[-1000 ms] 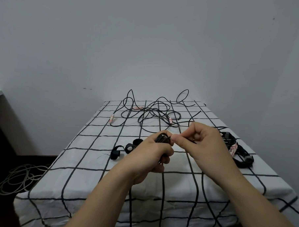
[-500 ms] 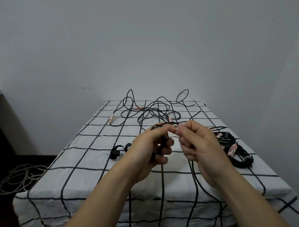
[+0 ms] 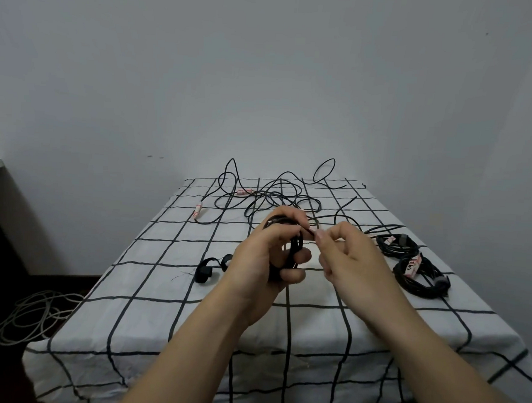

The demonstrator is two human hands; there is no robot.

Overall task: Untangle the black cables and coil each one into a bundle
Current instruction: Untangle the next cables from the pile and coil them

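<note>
Over the middle of the table my left hand point(image 3: 266, 259) grips a small coil of black cable point(image 3: 293, 251), fingers curled round its loops. Just to its right, my right hand point(image 3: 347, 259) pinches the free end of that cable between thumb and fingertips. A tangle of black cables point(image 3: 271, 195) with pink-labelled plugs lies at the far end of the table. Two finished black bundles point(image 3: 394, 243) point(image 3: 420, 273) rest at the right side. Black strap ties point(image 3: 208, 267) lie to the left of my left hand.
The table point(image 3: 151, 287) wears a white cloth with a black grid and stands against a grey wall. A loose pale cable point(image 3: 31, 316) lies on the dark floor at the left. A dark piece of furniture stands at the far left edge.
Both hands rose a little and moved away from me. My right hand drew the cable end rightward and then back toward the coil, whose loops now show between my left fingers.
</note>
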